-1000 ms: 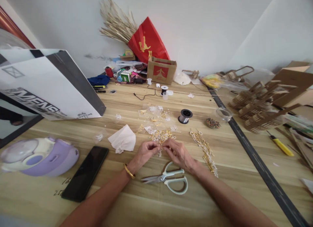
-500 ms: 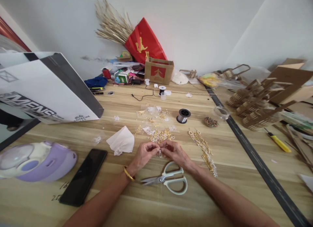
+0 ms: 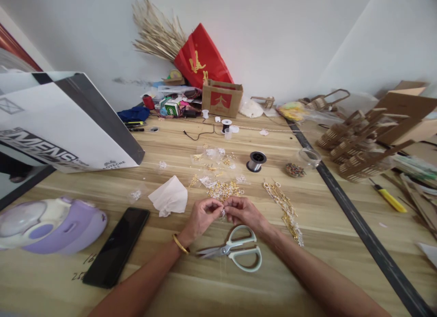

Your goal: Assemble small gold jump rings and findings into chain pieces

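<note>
My left hand [image 3: 204,217] and my right hand [image 3: 244,213] meet fingertip to fingertip above the table. Both are closed in a pinch on a small silvery beaded piece [image 3: 223,213], which hangs just under the fingertips; its finer parts are too small to make out. Right behind the fingers lies a pile of gold and silver beads [image 3: 223,189]. Scissors with pale green handles [image 3: 229,249] rest partly spread on the table between my forearms. To the right, several gold and silver bead strands [image 3: 285,212] are laid side by side.
A spool of thin wire [image 3: 256,162] stands behind the beads, with a jar of coloured beads [image 3: 295,170] to its right. On the left are a white tissue [image 3: 169,196], a black phone [image 3: 116,247] and a white box [image 3: 68,125]. A yellow cutter [image 3: 391,197] lies far right.
My fingers have shifted very slightly around the small beaded piece, the right hand's most. Everything else on the table stays where it was.
</note>
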`<state>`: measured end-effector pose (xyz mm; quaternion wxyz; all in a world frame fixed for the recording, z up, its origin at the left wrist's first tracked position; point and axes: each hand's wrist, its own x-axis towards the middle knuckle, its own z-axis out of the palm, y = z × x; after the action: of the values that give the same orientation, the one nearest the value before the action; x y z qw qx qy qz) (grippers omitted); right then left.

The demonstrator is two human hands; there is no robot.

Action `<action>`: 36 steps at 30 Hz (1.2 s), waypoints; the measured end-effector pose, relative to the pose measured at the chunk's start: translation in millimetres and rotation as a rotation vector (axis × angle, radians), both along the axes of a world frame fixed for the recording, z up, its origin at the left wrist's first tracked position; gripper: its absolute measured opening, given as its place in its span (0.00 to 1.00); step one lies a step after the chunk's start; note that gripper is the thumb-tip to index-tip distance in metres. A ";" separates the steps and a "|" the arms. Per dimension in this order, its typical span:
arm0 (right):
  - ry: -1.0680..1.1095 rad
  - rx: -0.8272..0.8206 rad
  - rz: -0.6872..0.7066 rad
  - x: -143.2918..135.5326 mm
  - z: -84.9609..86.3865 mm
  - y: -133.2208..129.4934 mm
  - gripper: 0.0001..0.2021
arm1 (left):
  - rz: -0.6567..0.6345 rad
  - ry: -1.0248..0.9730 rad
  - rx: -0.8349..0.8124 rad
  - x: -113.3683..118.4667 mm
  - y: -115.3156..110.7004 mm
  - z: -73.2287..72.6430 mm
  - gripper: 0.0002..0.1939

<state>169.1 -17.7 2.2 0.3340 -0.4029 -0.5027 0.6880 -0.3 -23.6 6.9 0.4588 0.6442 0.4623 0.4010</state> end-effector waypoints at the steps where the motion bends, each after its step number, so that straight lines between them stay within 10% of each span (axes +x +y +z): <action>1: 0.009 -0.005 0.001 0.1 -0.5 0.3 0.15 | 0.000 0.006 0.019 -0.2 -0.1 -0.6 0.04; 36: 0.198 -0.133 -0.072 -3.6 -2.2 -2.4 0.13 | 0.037 0.093 0.243 3.3 -2.8 0.4 0.05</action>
<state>165.6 -20.1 0.0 0.3793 -0.3720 -0.4056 0.7438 3.0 -26.4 7.3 0.3476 0.7043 0.4431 0.4322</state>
